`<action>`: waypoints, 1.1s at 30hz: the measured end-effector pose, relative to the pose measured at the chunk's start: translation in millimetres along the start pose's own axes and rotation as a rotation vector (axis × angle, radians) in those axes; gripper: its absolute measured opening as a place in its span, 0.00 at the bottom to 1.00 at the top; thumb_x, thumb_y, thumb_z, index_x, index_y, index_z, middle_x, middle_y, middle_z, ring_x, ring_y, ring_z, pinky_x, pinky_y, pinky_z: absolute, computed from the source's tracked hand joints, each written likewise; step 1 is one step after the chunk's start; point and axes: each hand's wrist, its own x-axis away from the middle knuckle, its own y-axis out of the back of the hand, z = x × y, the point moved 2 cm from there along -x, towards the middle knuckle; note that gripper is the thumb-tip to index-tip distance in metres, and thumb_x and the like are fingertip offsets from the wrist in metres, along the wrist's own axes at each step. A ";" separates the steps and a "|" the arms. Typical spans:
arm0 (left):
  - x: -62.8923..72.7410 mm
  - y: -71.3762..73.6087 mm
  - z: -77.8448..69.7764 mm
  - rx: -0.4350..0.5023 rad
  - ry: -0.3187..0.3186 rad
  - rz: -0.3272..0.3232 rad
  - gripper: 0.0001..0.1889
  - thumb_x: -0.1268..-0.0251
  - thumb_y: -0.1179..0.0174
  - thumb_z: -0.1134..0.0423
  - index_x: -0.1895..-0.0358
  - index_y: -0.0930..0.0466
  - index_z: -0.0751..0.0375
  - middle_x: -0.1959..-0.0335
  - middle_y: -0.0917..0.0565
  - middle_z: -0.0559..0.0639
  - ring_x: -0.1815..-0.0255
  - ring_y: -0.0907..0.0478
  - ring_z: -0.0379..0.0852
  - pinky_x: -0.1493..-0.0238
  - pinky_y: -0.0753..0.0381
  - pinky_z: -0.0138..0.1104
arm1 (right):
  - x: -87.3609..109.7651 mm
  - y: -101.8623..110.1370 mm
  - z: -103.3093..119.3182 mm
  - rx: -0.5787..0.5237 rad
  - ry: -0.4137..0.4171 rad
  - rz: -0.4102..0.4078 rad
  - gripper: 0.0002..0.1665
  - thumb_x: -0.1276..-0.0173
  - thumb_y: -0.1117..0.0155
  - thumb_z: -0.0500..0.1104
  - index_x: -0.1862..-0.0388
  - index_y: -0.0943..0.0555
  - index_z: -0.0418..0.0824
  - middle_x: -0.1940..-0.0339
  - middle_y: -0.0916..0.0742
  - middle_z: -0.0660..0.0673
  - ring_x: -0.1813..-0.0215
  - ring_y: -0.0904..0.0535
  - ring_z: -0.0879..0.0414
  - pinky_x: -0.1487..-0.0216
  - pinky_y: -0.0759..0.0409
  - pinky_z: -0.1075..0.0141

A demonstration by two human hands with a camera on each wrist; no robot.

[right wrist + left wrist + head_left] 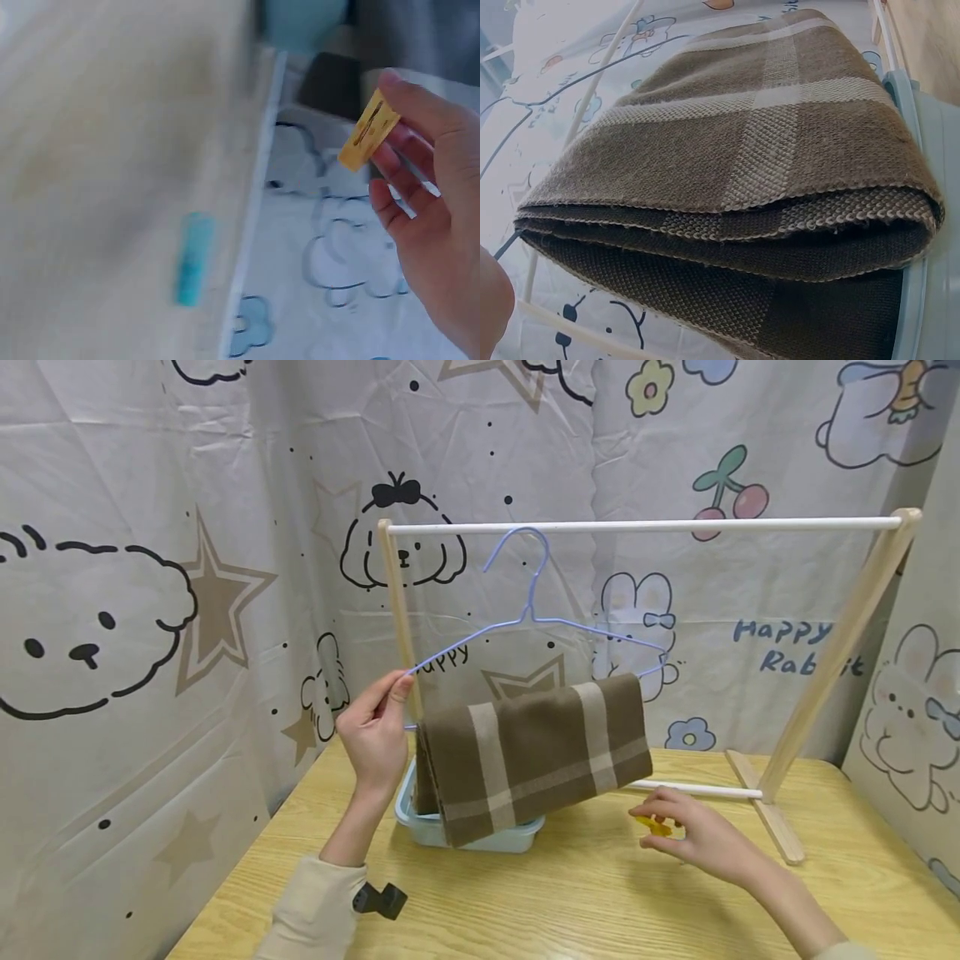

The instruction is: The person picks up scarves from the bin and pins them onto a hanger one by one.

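A blue wire hanger (525,620) hangs from the white top rod (675,525) of a wooden rack. A folded brown plaid cloth (532,752) is draped over the hanger's lower bar. My left hand (397,687) pinches the hanger's left tip. The left wrist view is filled by the cloth (742,187). Low over the table to the right of the cloth, my right hand (656,822) pinches a small yellow clip (652,825). The right wrist view shows this clip (367,129) between my fingertips (409,94).
A light-blue plastic container (480,842) stands on the wooden table (570,902) under the cloth; its rim (922,225) shows in the left wrist view. The rack's lower white rod (697,790) runs behind my right hand. A teal clip (193,257) lies blurred on the table. Cartoon-print curtains surround.
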 end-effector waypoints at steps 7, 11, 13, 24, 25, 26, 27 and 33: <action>2.1 -2.2 -2.4 -0.003 0.007 -0.001 0.05 0.40 0.32 0.72 0.63 0.12 0.71 0.75 0.20 0.31 0.83 0.42 0.32 0.81 0.44 0.24 | -34.4 35.0 24.7 -0.123 0.065 -0.213 0.29 0.53 0.23 0.24 0.50 0.16 0.38 0.58 0.15 0.50 0.60 0.23 0.65 0.61 0.24 0.75; 2.9 -4.0 -4.7 0.006 0.012 0.009 0.05 0.40 0.33 0.72 0.62 0.12 0.72 0.75 0.19 0.33 0.84 0.42 0.33 0.81 0.44 0.24 | -58.3 51.0 48.3 -0.170 0.157 -0.300 0.33 0.61 0.24 0.18 0.52 0.16 0.34 0.60 0.16 0.44 0.62 0.23 0.62 0.61 0.24 0.76; 3.0 -4.4 -5.6 0.013 0.018 0.013 0.06 0.39 0.33 0.71 0.62 0.12 0.72 0.75 0.20 0.33 0.83 0.42 0.33 0.81 0.44 0.24 | -71.4 58.0 63.2 -0.170 0.211 -0.329 0.34 0.64 0.26 0.17 0.53 0.15 0.33 0.61 0.16 0.41 0.64 0.23 0.60 0.61 0.24 0.76; 6.9 -7.4 -9.9 0.045 0.045 0.022 0.06 0.39 0.33 0.72 0.62 0.12 0.73 0.72 0.16 0.30 0.83 0.42 0.32 0.81 0.43 0.24 | -114.8 62.5 92.1 -0.246 0.287 -0.333 0.32 0.59 0.26 0.17 0.50 0.16 0.32 0.58 0.15 0.41 0.62 0.21 0.62 0.61 0.23 0.73; 7.0 -8.4 -10.0 0.051 0.044 0.022 0.06 0.40 0.33 0.72 0.62 0.12 0.73 0.72 0.16 0.30 0.83 0.41 0.32 0.81 0.43 0.24 | -117.9 61.4 93.2 -0.255 0.294 -0.333 0.32 0.58 0.26 0.18 0.50 0.16 0.32 0.57 0.15 0.40 0.62 0.21 0.62 0.60 0.23 0.73; 7.2 -9.4 -10.4 0.056 0.043 0.021 0.06 0.40 0.32 0.72 0.62 0.12 0.73 0.72 0.16 0.30 0.83 0.41 0.32 0.81 0.43 0.24 | -121.2 60.3 95.1 -0.262 0.299 -0.332 0.32 0.58 0.26 0.18 0.50 0.16 0.32 0.57 0.15 0.41 0.62 0.21 0.62 0.60 0.23 0.73; 7.3 -10.5 -10.7 0.060 0.041 0.021 0.06 0.40 0.32 0.73 0.62 0.12 0.73 0.72 0.16 0.31 0.83 0.40 0.32 0.81 0.42 0.24 | -124.8 59.2 97.7 -0.272 0.304 -0.329 0.31 0.57 0.26 0.18 0.50 0.16 0.32 0.57 0.15 0.41 0.62 0.21 0.62 0.60 0.23 0.73; 8.3 -15.5 -14.7 0.064 0.025 0.014 0.05 0.41 0.32 0.73 0.62 0.12 0.72 0.74 0.17 0.34 0.83 0.40 0.32 0.81 0.41 0.24 | -147.5 50.5 113.8 -0.324 0.277 -0.301 0.26 0.50 0.27 0.21 0.50 0.16 0.32 0.58 0.14 0.43 0.60 0.20 0.61 0.57 0.21 0.75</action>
